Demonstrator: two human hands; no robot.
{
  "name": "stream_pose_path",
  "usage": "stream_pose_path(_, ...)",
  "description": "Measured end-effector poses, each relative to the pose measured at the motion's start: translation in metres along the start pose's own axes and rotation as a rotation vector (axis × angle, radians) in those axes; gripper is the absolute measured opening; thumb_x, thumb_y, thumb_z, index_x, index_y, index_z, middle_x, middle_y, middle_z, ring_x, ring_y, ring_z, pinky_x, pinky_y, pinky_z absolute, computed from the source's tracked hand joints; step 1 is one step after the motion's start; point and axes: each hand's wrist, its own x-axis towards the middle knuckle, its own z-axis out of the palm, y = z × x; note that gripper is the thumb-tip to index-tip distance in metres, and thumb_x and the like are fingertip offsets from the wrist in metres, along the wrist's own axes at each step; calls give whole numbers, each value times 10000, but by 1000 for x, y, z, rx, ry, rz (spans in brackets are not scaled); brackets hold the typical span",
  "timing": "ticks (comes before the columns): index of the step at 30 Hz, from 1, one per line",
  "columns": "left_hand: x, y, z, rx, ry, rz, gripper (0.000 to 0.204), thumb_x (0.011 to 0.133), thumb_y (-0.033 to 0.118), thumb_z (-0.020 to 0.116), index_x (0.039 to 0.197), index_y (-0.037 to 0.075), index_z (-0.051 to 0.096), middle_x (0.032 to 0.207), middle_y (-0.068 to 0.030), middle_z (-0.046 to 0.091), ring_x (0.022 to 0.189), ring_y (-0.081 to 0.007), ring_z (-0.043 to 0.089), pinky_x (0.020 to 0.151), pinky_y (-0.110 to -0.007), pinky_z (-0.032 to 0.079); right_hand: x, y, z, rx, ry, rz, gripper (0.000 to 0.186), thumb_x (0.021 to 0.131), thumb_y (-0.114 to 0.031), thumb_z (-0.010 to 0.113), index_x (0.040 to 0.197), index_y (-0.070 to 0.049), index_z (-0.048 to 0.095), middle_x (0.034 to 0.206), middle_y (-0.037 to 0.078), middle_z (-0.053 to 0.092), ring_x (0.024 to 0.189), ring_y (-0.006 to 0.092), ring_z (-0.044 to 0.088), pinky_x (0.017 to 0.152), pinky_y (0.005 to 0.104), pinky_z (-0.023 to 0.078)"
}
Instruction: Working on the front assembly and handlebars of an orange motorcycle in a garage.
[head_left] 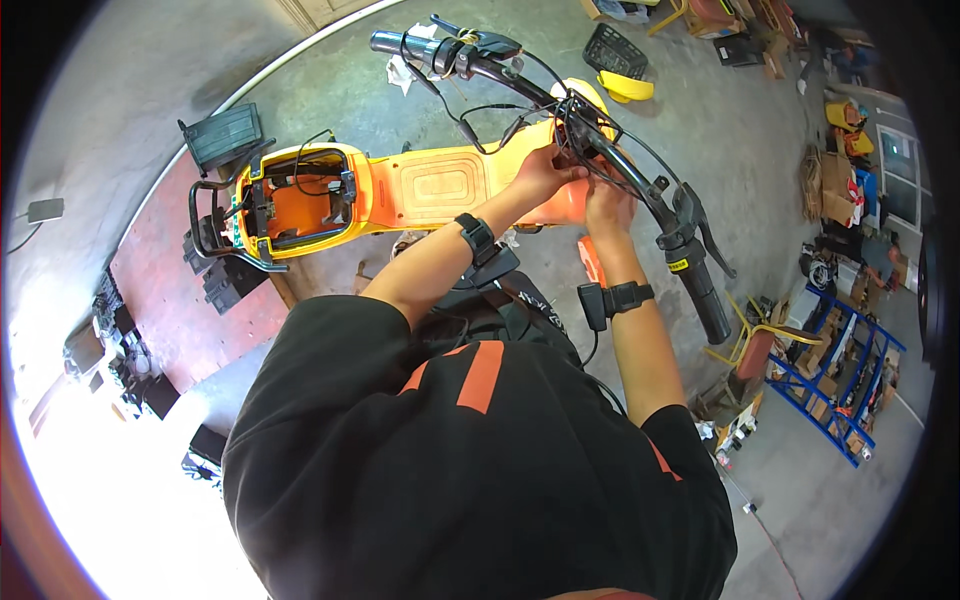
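Note:
A yellow and orange electric scooter [440, 190] stands crosswise below me, its seat compartment [315, 195] uncovered at the left. Black handlebars [500, 80] run diagonally above its front, with several cables [485, 145] bunched at the steering column. My left hand [550, 172] is at the front panel under these cables, fingers closed on something I cannot make out. My right hand [607, 203] is beside it, just under the handlebar, its curled fingers partly hidden by cables and bar; what they hold is unclear. Both wrists wear black strapped devices.
A black crate [615, 52] and yellow part [625, 87] lie beyond the scooter. A dark green bin [222, 137] is at the back left, near black boxes [230, 280]. At right are a chair [757, 355], a blue metal rack [830, 370] and piles of cardboard [838, 190].

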Motion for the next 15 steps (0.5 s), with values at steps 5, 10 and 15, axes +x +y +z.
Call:
stream_pose_path(5, -5, 9, 0, -8, -31, 36, 346, 788, 200, 776, 1047, 21, 635, 870, -42, 663, 788, -114, 578, 736, -291, 483, -5, 8, -6, -63, -118, -30, 262, 838, -128, 602, 1097, -98, 631, 1202, 124, 575, 1181, 336, 500, 974, 435, 428)
stream_pose_path(10, -5, 0, 13, 185, 165, 314, 172, 807, 123, 704, 910, -6, 656, 947, -135, 630, 878, -285, 629, 790, -368, 508, -29, 28, -10, 29, -45, 201, 372, 919, -237, 630, 1207, -6, 583, 1225, 172, 588, 1025, 282, 600, 878, 367, 472)
stream_pose_path(15, -10, 8, 20, 232, 236, 262, 169, 813, 142, 686, 915, 9, 665, 981, -165, 607, 925, -329, 605, 821, -393, 498, -38, 37, -13, 566, -179, 563, 499, 953, -351, 584, 1279, 23, 528, 1228, 112, 578, 1063, 162, 560, 889, 293, 455)
